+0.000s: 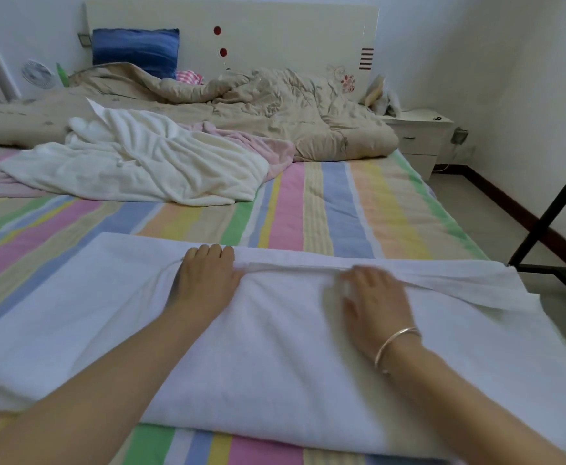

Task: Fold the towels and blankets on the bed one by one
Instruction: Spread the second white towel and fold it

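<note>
A large white towel (274, 357) lies spread and folded over on the striped bed (335, 209) close to me. My left hand (204, 276) presses flat on its far folded edge, fingers straight. My right hand (372, 300), blurred and wearing a bracelet, lies palm down on the same edge to the right. Further back a crumpled cream blanket (147, 162) sits on a pink one (268, 146). A rumpled beige quilt (274, 102) covers the head of the bed.
A blue pillow (135, 50) leans on the headboard (274, 31). A white nightstand (419, 135) stands at the right of the bed. A black metal frame (553, 209) stands on the floor at the right. A small fan (38, 75) is at the back left.
</note>
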Tool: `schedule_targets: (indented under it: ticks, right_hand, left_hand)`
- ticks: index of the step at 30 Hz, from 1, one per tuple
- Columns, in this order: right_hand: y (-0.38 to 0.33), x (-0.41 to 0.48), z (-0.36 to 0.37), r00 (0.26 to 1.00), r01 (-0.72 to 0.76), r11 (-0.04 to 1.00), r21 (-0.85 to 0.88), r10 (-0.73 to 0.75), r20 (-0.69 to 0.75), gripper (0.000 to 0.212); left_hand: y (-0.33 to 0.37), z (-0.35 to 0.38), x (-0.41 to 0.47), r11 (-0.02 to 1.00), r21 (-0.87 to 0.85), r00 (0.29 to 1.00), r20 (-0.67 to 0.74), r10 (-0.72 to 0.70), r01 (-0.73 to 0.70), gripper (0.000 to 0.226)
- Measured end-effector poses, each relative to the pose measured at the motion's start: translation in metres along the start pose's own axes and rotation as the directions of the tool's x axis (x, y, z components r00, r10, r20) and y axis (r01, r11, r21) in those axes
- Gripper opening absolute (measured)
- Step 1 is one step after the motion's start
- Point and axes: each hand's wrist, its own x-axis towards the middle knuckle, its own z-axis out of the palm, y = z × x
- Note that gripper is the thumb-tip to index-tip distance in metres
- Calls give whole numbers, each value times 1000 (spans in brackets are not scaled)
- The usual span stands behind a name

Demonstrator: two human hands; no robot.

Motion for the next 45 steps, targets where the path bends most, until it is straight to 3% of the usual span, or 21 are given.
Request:
schedule_targets:
  ticks: [2,4,6,8,10,12,14,15,17,20,24,29,32,34,35,37,40,41,42,44,45]
  right_hand:
    - [-47,1,9,978,69,986,152,-97,183,69]
    - [-72,8,16,921,36,988,152,-92,379,84]
    - [-74,26,25,906,-52,995,82,13,423,69]
    - [-73,46,27,869,-195,981,-11,178,463,62]
    - [-79,58,27,842,-237,967,-94,253,477,62]
    - [-106,58,28,882,-121,986,-113,160,444,65]
    - [-147,48,27,923,39,999,17,-42,382,72]
    - [-167,42,26,923,117,988,103,-147,356,77]
    - [-212,27,23,893,220,946,238,-293,341,83]
    - [-248,14,14,913,116,924,364,-244,327,82]
    - [-265,6,12,959,149,949,277,-207,193,76]
    - [-271,9,12,963,10,983,181,-58,261,55]
    - [-276,16,12,968,-160,887,433,56,244,18]
    - [-283,29,14,969,-240,744,623,145,200,23]
    - [-287,42,17,956,-292,638,712,209,205,26]
    - [-297,68,21,915,-372,442,817,325,240,26]
    - [-315,107,33,913,-365,334,869,310,265,10]
    - [-322,114,38,916,-383,316,868,249,314,19]
    - [-326,120,48,916,-400,346,849,183,357,38]
    - [-332,121,61,915,-373,602,706,110,389,62]
    - [-333,118,67,937,-296,714,635,88,338,65]
  left_hand:
    - [-12,-8,-8,998,-28,997,-44,59,-61,35]
    - [-29,-27,-20,997,-10,997,-16,82,-82,57]
    - [-42,-52,-39,997,52,982,186,40,-50,78]
    - [-60,-76,-60,998,56,916,401,-10,-14,88]
    - [-76,-93,-77,978,-196,856,516,39,74,93]
    - [-98,-105,-89,772,-562,855,516,47,297,79]
    - [-126,-106,-98,584,-714,896,440,-55,387,41]
    - [-141,-104,-100,573,-719,912,383,-146,393,26]
    - [-174,-99,-112,585,-698,910,296,-289,413,19]
    - [-205,-98,-135,558,-693,887,307,-344,456,28]
    - [-241,-97,-173,492,-746,894,369,-255,448,31]
    - [-259,-91,-190,281,-844,886,402,-232,456,28]
    - [-259,-85,-194,307,-852,906,410,-110,423,36]
    - [-259,-79,-194,392,-830,912,406,-66,398,29]
    - [-260,-74,-192,455,-807,920,385,-79,376,21]
    - [-257,-65,-185,573,-737,933,308,-186,358,45]
    - [-252,-52,-175,601,-665,894,283,-348,445,55]
    - [-250,-48,-173,613,-628,876,300,-378,480,55]
    - [-249,-45,-172,621,-597,860,318,-399,508,54]
    - [-247,-39,-171,621,-563,837,336,-431,545,54]
    - [-248,-36,-169,620,-552,829,344,-441,558,54]
